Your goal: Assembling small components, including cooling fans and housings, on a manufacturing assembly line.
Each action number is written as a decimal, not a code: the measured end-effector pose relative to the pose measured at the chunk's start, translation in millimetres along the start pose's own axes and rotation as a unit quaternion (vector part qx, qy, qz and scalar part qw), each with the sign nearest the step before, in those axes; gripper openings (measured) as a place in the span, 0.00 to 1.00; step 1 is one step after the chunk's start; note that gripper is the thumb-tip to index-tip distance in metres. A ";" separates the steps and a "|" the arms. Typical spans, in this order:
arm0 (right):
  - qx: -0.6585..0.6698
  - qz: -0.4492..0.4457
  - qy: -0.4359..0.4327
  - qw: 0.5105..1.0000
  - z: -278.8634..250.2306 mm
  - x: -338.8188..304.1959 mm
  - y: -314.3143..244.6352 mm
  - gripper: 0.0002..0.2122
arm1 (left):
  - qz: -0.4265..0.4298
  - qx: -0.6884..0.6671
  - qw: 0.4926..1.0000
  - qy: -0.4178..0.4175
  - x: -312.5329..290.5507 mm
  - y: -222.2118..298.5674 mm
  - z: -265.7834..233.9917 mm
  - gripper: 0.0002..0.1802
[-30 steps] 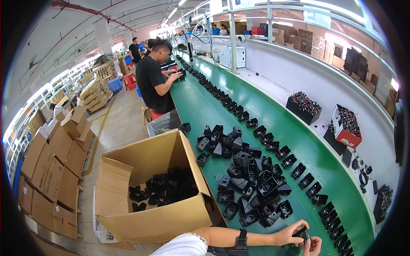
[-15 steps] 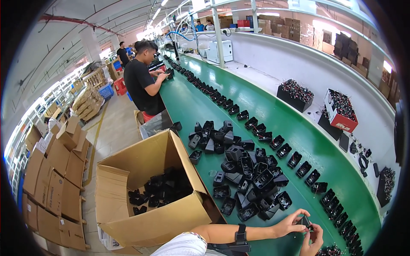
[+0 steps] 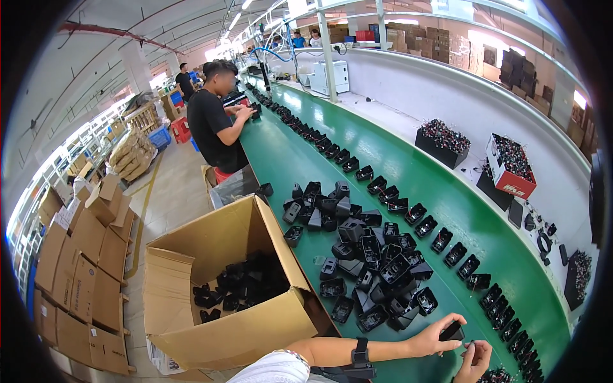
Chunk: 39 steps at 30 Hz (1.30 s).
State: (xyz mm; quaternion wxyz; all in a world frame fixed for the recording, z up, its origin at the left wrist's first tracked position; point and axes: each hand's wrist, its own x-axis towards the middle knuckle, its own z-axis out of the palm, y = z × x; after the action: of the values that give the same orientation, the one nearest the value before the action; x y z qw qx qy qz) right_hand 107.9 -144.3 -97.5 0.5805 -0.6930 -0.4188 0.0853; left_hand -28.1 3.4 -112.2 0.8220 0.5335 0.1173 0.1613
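Observation:
My left hand (image 3: 434,337) grips a black plastic housing (image 3: 453,330) between thumb and fingers, above the green table at the lower right. Close beside it is my right hand (image 3: 474,361), its thumb and forefinger pinched together. What that pinch holds, if anything, is too small to make out. Left of my hands lies a heap of black plastic housings (image 3: 377,255), many with the open side up. A pile of small wired parts (image 3: 495,375) sits at the lower edge, just past my right hand.
A long row of black housings (image 3: 440,240) runs along the green table (image 3: 383,143). An open cardboard box (image 3: 236,338) with black parts stands at the table's left edge. Boxes of wired parts (image 3: 442,137) line the far ledge. A co-worker (image 3: 217,121) handles a housing farther up.
My right hand has drawn slightly away from the housing, down and to the right. My left hand keeps hold of the housing, which has tilted a little.

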 end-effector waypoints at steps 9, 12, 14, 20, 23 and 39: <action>0.068 0.072 0.020 0.995 -0.8 -3.4 17.6 0.09 | 0.080 -0.086 0.989 -0.087 14.7 -42.8 -2.5 0.49; 0.075 0.093 0.000 0.993 -6.7 -8.5 8.6 0.02 | 0.087 -0.108 0.984 -0.111 13.6 -32.7 2.3 0.54; 0.086 0.085 -0.004 0.993 -5.2 -7.2 -3.9 0.02 | 0.179 0.001 0.976 -0.126 17.0 -32.2 -2.5 0.57; 0.094 0.080 -0.063 0.990 13.9 6.3 -7.5 0.05 | 0.083 0.057 0.994 -0.038 1.7 -3.7 -12.3 0.59; 0.085 0.083 -0.018 0.993 5.3 2.9 -6.3 0.06 | 0.124 0.173 0.976 0.044 2.2 -4.9 -2.4 0.57; -0.125 -0.185 -0.027 0.974 6.1 4.5 -15.6 0.10 | 0.165 0.324 0.930 0.047 1.3 1.2 0.0 0.52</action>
State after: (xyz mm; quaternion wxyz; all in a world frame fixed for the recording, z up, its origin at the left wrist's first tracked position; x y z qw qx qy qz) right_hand 99.6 -137.1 -84.0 0.4838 -0.6682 -0.5622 -0.0580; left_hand -27.1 4.3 -111.2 0.5599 0.7743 0.1120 0.2729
